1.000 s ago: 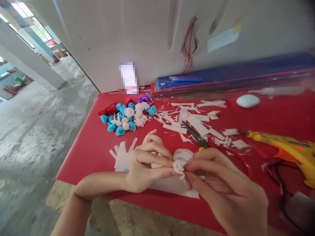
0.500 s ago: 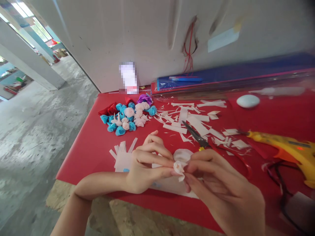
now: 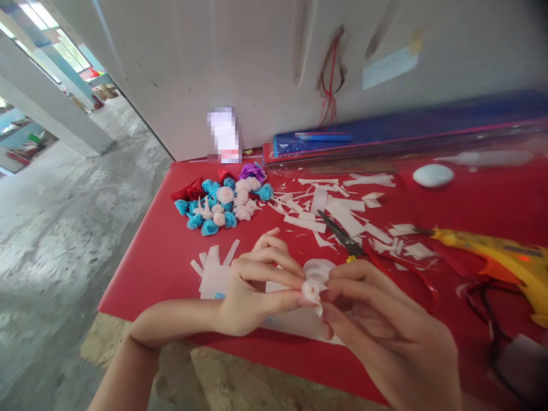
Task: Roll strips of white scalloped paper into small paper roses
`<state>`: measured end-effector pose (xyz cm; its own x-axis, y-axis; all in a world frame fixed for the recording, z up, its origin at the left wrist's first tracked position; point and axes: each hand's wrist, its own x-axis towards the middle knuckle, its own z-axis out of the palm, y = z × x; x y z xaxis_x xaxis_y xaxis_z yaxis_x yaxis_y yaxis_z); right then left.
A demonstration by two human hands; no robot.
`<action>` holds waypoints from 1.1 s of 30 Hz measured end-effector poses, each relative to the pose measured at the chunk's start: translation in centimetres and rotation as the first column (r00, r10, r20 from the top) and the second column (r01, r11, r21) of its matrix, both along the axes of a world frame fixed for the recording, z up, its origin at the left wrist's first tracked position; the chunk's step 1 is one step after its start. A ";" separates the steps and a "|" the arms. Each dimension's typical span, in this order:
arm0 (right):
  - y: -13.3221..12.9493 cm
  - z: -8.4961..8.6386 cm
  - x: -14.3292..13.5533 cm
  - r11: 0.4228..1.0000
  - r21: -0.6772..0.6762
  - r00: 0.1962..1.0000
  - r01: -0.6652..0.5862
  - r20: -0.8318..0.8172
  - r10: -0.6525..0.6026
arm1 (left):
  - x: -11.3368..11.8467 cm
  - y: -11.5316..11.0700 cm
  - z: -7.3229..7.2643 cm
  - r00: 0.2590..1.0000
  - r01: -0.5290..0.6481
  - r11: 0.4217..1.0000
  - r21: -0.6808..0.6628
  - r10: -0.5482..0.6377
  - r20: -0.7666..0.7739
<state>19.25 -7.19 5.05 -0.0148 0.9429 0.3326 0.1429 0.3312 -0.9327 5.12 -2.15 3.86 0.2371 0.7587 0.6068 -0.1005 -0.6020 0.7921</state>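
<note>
A small white paper flower point(image 3: 311, 290), rolled into a spiral at its centre, is pinched between both hands above the table's front part. My left hand point(image 3: 261, 285) grips its left side between thumb and forefinger. On the other side, my right hand point(image 3: 385, 319) holds its edge with thumb and fingertips. Just behind the flower is a round white roll point(image 3: 319, 269), partly covered by the fingers. White paper sheets point(image 3: 214, 279) lie under and left of my hands. Scissors point(image 3: 342, 234) with red handles lie beyond my right hand, partly hidden by it.
Finished blue, pink, red and purple paper flowers point(image 3: 225, 202) cluster at the back left. White paper scraps point(image 3: 338, 211) litter the middle. At right lie a yellow glue gun point(image 3: 492, 251) with its dark cord and a white egg-shaped object point(image 3: 433, 176). A phone point(image 3: 225, 136) leans against the wall.
The flower has turned slightly, so its spiral centre faces me more. Both hands keep their pinch on it, with small finger shifts. Nothing else has visibly moved.
</note>
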 end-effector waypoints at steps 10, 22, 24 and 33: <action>0.1 -0.5 0.0 1.000 0.000 0.987 -0.030 -0.158 0.030 | -0.1 -0.1 0.3 0.999 -0.014 1.000 0.001 0.014 -0.037; 0.5 0.7 0.0 0.997 0.078 0.999 0.020 0.024 -0.022 | 0.0 0.1 0.8 0.998 0.016 0.997 0.081 -0.010 -0.069; 0.4 0.5 0.1 0.999 0.051 1.000 0.004 0.009 -0.004 | 0.0 0.2 0.9 0.996 0.034 0.996 0.088 -0.026 -0.089; 0.5 1.1 0.1 0.999 -0.015 0.999 -0.040 -0.024 0.039 | 0.0 0.5 1.4 0.983 0.099 0.991 0.091 -0.083 -0.165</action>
